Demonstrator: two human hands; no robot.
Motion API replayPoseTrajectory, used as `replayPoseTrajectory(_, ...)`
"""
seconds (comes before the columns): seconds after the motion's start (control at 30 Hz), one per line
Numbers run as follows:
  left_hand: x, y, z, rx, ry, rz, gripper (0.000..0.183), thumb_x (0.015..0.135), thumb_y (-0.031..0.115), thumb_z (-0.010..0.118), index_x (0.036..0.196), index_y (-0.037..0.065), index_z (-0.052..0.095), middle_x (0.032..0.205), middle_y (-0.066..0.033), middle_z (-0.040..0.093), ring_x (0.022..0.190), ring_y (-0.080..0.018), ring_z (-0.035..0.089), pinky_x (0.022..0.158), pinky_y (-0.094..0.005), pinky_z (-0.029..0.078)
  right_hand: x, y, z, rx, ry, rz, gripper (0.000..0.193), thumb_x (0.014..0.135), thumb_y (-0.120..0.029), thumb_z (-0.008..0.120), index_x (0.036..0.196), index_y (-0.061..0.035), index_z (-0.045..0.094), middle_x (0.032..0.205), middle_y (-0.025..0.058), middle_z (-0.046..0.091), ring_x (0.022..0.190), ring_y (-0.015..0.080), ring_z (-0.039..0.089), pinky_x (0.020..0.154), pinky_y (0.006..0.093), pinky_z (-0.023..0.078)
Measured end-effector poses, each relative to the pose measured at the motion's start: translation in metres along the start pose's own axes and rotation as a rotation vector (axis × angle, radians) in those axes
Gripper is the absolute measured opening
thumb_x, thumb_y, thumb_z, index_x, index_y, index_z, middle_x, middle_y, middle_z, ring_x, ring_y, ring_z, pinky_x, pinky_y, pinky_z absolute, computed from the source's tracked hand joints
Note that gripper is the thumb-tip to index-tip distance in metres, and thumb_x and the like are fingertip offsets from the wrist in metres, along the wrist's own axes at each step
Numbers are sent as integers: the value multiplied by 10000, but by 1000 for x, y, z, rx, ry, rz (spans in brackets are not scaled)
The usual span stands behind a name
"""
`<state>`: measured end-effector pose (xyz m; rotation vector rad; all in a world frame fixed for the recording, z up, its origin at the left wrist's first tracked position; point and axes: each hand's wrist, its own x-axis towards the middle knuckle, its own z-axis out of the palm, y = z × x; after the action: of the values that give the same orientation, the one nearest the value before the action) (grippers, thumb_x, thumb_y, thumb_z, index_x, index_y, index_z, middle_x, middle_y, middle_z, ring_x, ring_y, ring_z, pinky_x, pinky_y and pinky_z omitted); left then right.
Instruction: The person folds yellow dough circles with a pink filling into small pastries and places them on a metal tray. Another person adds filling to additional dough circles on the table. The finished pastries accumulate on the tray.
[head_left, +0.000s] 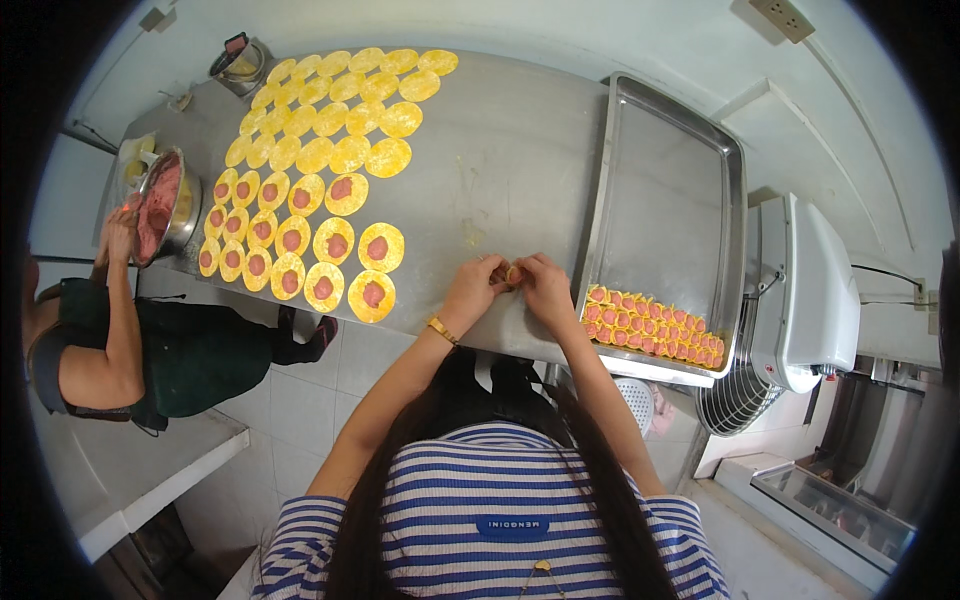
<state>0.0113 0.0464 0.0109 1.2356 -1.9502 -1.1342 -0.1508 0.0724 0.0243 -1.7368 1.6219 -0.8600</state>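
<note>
Both hands meet fingertip to fingertip on one small yellow dumpling (pixel 514 274) above the table's near edge.

I would pinch lightly and evenly all round, gathering the wrapper in small folds so it doesn't tear and the pink filling stays centred. I see the left hand (pixel 478 287) and the right hand (pixel 545 289) both curled nearly closed, fingertips gripping the dumpling from either side; they hide most of it, so I cannot tell how its folds sit. Just right, a metal tray (pixel 665 170) holds rows of shaped dumplings (pixel 652 327) along its near end. Left on the table (pixel 500 150) lie filled wrappers (pixel 381 247), with plain wrappers (pixel 388 158) beyond; farther left, a co-worker's hand (pixel 122 232) is at a metal bowl (pixel 184 222).
</note>
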Motion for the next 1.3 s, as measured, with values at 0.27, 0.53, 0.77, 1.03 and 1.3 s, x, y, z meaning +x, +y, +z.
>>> replayPoseTrajectory(0.27,0,2,5,42,74,23,215,740,71,725,918,10,619,866,-142,664,798,-272,662,689,-353,531,1,3,-2,-30,-32,10,322,708,47,591,1018,-21,642,938,161,620,883,362,608,759,399,492)
replayPoseTrajectory(0.53,-1,4,9,95,149,79,262,723,49,735,949,14,606,857,-131,667,768,-277,658,702,-348,532,-3,0,-6,-101,27,81,290,709,37,598,987,-29,650,940,157,619,894,364,609,768,402,493)
replayPoseTrajectory(0.77,-5,5,10,-30,22,-70,273,719,51,727,954,-3,598,803,-151,650,763,-303,641,705,-377,514,6,0,-9,38,3,-11,387,678,66,596,1053,-22,635,996,176,608,958,373,590,800,413,489)
replayPoseTrajectory(1.03,-8,2,11,-39,59,-68,235,748,15,705,958,-10,605,866,-148,679,774,-262,681,703,-334,541,1,5,-7,-93,-1,6,348,688,84,568,1003,-40,651,946,158,618,868,365,615,751,400,498)
replayPoseTrajectory(1.3,-7,8,9,21,23,-75,187,752,45,708,910,9,615,802,-144,676,761,-262,680,674,-350,535,-4,1,-8,-57,-30,5,333,696,92,558,982,-47,656,937,137,621,854,339,625,740,388,502)
